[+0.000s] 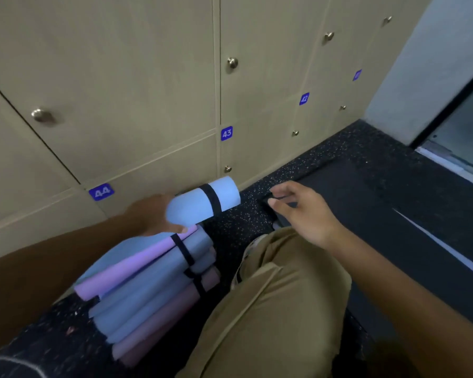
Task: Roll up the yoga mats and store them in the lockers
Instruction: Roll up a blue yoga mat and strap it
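Note:
My left hand (150, 214) grips a rolled light blue yoga mat (202, 203) with a black strap, held just above the floor in front of the closed lockers (148, 105). Below it lies a pile of rolled mats (153, 290) in lilac, grey-blue and pink, bound with black straps. My right hand (301, 211) hovers with relaxed fingers over the corner of a dark flat mat (366, 208) on the floor and holds nothing.
Beige locker doors with round knobs and blue number tags 42, 43 (226, 133) and 44 (101, 191) fill the wall ahead, all closed. My knee in tan trousers (271, 309) is bent beside the pile. A speckled black floor (238, 222) and glass door (464, 126) lie right.

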Demonstrator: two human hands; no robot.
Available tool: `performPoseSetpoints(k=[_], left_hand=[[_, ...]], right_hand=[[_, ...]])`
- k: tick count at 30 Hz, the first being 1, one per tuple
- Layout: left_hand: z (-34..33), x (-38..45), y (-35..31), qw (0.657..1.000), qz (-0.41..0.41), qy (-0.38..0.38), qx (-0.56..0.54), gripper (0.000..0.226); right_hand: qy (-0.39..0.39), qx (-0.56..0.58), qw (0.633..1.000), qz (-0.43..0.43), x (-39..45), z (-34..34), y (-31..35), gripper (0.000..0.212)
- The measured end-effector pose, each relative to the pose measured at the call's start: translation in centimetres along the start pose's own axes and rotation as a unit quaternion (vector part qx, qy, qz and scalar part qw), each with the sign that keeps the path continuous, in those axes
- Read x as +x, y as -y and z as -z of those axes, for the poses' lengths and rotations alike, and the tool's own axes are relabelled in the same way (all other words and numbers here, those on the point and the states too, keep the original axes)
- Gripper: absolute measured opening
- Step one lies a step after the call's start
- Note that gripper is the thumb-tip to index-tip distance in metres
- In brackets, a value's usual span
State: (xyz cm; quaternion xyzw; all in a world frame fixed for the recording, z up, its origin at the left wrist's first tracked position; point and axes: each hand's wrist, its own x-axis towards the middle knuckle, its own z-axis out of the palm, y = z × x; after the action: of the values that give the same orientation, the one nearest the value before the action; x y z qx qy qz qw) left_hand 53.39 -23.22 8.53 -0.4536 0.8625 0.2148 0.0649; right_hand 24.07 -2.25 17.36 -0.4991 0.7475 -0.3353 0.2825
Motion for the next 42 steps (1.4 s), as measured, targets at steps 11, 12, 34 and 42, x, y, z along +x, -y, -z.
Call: performPoseSetpoints(k=[11, 12, 34, 42], left_hand=[[-10.5, 0.9, 8.7, 0.978, 0.204, -0.009, -0.046, 0.109], [-10.9, 1.0, 8.8, 0.978, 0.208, -0.009, -0.030, 0.109], [-12.2, 0.0, 7.7, 0.984, 0.161, -0.068, 0.022, 0.086], [-8.6, 1.4, 3.7, 0.993, 0.092, -0.070, 0.021, 0.065]], right_hand=[[0.126, -0.131, 0.983, 0.005, 5.7, -7.3, -2.8, 0.027], [0.133, -0.145, 0.981, 0.003, 6.1, -7.5, -3.0, 0.027], [0.083, -0.126, 0.988, 0.013, 6.1, -7.1, -3.0, 0.021], [0.046, -0.118, 0.992, 0.019, 6.3, -3.8, -2.3, 0.025]])
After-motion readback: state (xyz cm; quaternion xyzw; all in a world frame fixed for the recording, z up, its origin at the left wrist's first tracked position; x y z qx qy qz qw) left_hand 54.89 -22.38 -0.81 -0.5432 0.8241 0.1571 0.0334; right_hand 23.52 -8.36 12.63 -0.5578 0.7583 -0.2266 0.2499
